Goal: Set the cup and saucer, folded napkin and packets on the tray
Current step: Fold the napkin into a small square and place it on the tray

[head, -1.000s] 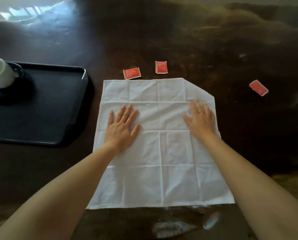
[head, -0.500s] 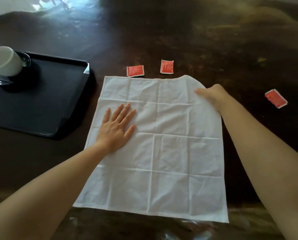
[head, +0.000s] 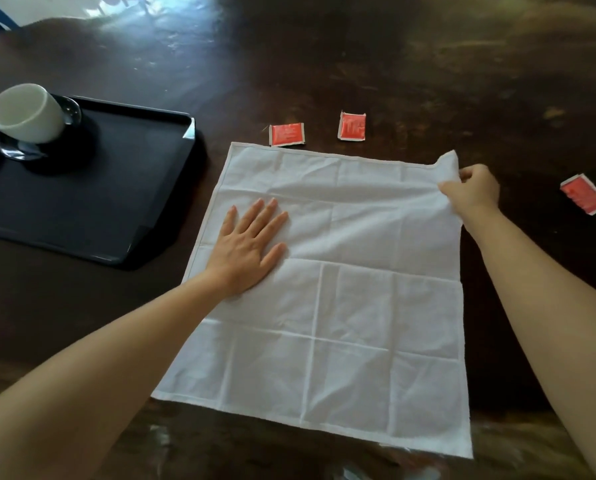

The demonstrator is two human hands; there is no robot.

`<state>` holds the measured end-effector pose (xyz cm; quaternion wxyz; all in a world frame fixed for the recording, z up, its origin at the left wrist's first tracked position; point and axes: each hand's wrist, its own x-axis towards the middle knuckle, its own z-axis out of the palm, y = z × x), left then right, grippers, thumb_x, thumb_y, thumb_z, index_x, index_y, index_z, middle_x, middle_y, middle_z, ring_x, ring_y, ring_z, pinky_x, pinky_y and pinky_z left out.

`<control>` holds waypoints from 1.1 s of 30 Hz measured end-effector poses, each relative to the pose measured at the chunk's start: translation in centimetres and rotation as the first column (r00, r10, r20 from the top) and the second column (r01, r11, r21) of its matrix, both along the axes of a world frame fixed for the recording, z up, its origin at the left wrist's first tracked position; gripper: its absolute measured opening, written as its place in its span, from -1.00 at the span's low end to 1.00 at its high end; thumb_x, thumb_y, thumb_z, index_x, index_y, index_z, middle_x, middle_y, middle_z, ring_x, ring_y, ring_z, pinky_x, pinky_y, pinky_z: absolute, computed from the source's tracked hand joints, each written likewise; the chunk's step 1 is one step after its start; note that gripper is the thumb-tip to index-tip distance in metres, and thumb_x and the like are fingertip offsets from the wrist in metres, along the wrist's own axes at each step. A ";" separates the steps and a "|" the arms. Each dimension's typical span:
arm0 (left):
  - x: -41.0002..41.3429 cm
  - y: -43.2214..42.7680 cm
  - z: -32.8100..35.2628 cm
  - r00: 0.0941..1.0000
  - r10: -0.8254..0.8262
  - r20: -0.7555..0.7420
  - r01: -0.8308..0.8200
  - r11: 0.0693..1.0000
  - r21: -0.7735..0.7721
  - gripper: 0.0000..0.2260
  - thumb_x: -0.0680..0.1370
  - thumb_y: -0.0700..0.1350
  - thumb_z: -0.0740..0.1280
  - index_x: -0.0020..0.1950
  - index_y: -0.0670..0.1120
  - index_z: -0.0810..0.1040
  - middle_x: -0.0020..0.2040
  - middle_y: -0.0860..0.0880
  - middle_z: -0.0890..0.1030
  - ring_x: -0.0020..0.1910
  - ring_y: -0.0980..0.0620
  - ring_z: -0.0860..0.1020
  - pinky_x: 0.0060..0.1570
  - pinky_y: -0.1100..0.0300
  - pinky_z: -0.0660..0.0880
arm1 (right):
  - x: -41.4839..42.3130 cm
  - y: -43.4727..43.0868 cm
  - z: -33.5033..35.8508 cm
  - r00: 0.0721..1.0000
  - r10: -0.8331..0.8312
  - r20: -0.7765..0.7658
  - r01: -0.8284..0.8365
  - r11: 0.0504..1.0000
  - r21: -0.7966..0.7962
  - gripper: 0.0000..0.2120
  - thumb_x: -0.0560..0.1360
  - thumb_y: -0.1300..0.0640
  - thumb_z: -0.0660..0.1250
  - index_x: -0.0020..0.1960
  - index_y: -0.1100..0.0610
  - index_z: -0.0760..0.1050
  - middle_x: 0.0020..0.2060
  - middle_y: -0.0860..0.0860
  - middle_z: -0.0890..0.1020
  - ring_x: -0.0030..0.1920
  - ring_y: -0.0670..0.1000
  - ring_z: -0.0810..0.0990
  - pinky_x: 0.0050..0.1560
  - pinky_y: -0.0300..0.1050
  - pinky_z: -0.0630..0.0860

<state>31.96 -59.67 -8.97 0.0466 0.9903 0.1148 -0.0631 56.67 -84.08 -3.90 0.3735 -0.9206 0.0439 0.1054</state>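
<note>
Pin the napkin (head: 345, 327) with the flat, spread left hand (head: 251, 251); carry the corner pinched in the right hand (head: 471, 194) — squarely across, matching hems before creasing.

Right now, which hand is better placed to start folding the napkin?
Right. The right hand pinches the napkin at its raised far right corner, ready to carry it over. The left hand lies flat on it, pinning it down.
</note>
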 end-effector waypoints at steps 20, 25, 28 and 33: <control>-3.4 -8.4 0.5 0.882 -0.468 -0.051 0.467 0.884 -0.021 -0.40 0.56 0.26 -0.07 0.53 0.03 -0.06 0.55 -0.02 -0.06 0.53 -0.03 -0.11 0.46 -0.12 -0.19 | -12.9 -5.1 -1.6 0.855 0.407 0.320 -0.203 0.832 -0.515 -0.41 0.41 0.23 0.31 0.40 0.20 0.21 0.38 0.23 0.31 0.35 0.25 0.29 0.29 0.16 0.27; -2.8 -6.5 0.6 0.815 -0.574 -0.083 0.577 0.817 0.016 -0.40 0.56 0.26 -0.09 0.53 0.05 -0.13 0.55 0.01 -0.11 0.53 0.00 -0.19 0.45 -0.08 -0.28 | -14.7 -3.7 -4.7 0.602 0.798 -0.013 -0.680 0.505 -0.531 -0.38 0.48 -0.24 -0.19 0.51 -0.11 -0.11 0.54 -0.05 -0.03 0.52 0.02 -0.11 0.45 0.02 -0.17; -2.7 -5.4 0.4 0.779 -0.623 -0.070 0.625 0.780 0.014 -0.43 0.57 0.24 -0.10 0.53 0.07 -0.13 0.56 0.02 -0.08 0.53 0.01 -0.15 0.46 -0.07 -0.25 | -17.6 -6.4 -5.2 0.756 0.654 0.023 -0.532 0.635 -0.559 -0.36 0.48 -0.26 -0.28 0.52 -0.06 -0.18 0.53 -0.05 -0.09 0.52 0.01 -0.17 0.46 0.02 -0.17; -4.3 -2.1 1.1 0.772 -0.627 -0.103 0.632 0.775 0.012 -0.46 0.59 0.20 -0.04 0.53 0.08 -0.07 0.55 0.05 -0.06 0.53 0.00 -0.13 0.46 -0.03 -0.26 | -25.0 -6.4 -4.8 0.801 0.598 -0.033 -0.531 0.683 -0.501 -0.30 0.48 -0.30 -0.25 0.51 0.01 -0.29 0.51 0.00 -0.23 0.50 0.05 -0.27 0.48 0.05 -0.25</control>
